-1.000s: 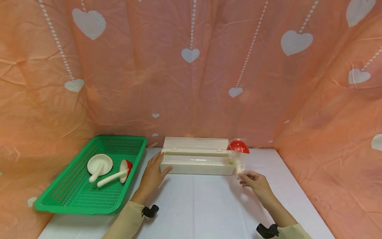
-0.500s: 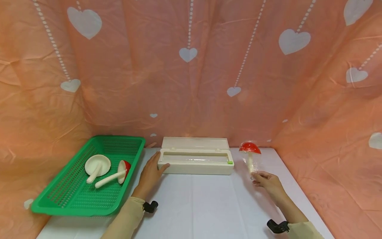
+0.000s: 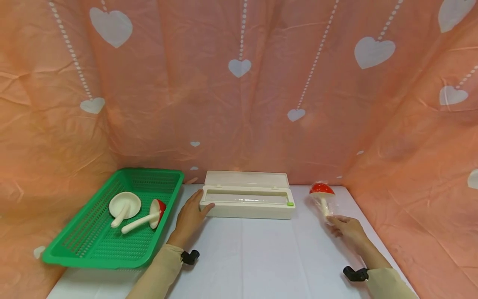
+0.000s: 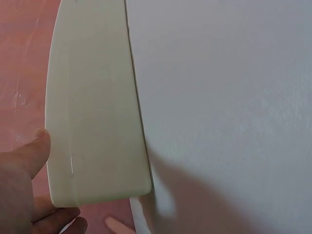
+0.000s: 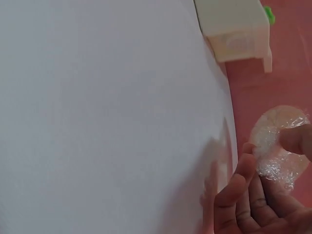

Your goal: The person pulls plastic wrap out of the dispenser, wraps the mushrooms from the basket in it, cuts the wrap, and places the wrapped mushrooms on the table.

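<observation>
My right hand (image 3: 350,230) pinches the lower stem of a toy mushroom (image 3: 321,189) with a red cap, which tilts slightly left near the table's right back. Crinkled clear film covers the mushroom; in the right wrist view the wrapped end (image 5: 271,158) shows between thumb and fingers. At the left end of a cream cling film dispenser (image 3: 246,212), my left hand (image 3: 189,216) rests with its thumb on the top front edge and its fingers along the end. The dispenser's lid (image 3: 246,179) stands raised behind, and a green slider (image 3: 290,204) sits at its right end.
A green basket (image 3: 95,263) stands at the left with two more toy mushrooms in it: a pale one (image 3: 125,206) and a red-capped one (image 3: 154,214) on its side. An orange curtain (image 3: 239,120) with hearts closes off the back and sides of the white table (image 3: 261,257).
My right hand has carried the wrapped mushroom rightward, away from the dispenser's right end. The left hand stays at the dispenser's left end.
</observation>
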`<state>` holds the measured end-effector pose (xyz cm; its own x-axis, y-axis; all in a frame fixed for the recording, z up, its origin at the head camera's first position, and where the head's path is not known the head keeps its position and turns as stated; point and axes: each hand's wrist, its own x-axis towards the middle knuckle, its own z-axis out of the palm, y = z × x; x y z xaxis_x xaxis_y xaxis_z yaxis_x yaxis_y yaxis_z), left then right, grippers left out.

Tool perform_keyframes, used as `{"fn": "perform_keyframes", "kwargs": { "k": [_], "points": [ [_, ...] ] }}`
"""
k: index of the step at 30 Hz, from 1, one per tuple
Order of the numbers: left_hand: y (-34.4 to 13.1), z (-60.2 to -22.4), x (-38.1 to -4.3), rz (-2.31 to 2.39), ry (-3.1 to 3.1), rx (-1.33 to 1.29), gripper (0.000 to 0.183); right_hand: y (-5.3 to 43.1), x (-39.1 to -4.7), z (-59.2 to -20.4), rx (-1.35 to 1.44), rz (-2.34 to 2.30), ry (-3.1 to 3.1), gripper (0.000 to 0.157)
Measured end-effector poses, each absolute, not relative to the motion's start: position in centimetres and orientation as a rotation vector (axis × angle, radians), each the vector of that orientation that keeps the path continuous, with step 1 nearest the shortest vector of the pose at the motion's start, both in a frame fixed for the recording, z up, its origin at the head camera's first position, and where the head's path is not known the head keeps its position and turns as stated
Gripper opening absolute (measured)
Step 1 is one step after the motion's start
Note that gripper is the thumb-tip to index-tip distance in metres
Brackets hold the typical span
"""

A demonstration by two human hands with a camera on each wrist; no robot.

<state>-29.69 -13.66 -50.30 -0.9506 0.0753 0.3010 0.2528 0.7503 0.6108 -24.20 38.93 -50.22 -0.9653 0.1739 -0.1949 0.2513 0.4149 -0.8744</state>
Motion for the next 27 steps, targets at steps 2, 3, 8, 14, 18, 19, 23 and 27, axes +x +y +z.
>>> {"fn": "perform_keyframes", "kwargs": {
  "k": [2,3,8,14,18,19,23,27],
  "points": [
    [-13.6,-50.3,-29.7,-0.995,-2.7,-0.252,0.076,39.7,-24.6,-50.5,0.417,-1.614,2.557,0.058],
    [-13.6,-50.3,-29.7,-0.993,-2.704,-0.25,0.076,40.0,-24.8,-50.7,0.428,-1.609,2.552,0.06],
    [-13.6,-50.2,-29.6,-0.981,-2.72,-0.237,0.077,41.0,-25.5,-50.9,0.49,-1.616,2.555,0.058],
    [-13.6,-50.1,-29.7,-0.964,-2.732,-0.219,0.077,41.5,-26.1,-50.7,0.537,-1.64,2.523,0.053],
    [-13.6,-50.0,-29.7,-0.949,-2.726,-0.229,0.077,41.8,-26.4,-50.8,0.533,-1.585,2.541,0.054],
    [-13.6,-50.0,-29.7,-0.951,-2.724,-0.231,0.077,41.9,-26.5,-50.8,0.525,-1.551,2.56,0.055],
    [-13.6,-49.9,-29.6,-0.947,-2.709,-0.242,0.077,42.1,-26.5,-51.0,0.47,-1.354,2.693,0.063],
    [-13.6,-50.1,-29.6,-0.94,-2.701,-0.248,0.077,41.9,-26.2,-50.8,0.446,-1.221,2.806,0.062]
  ]
}}
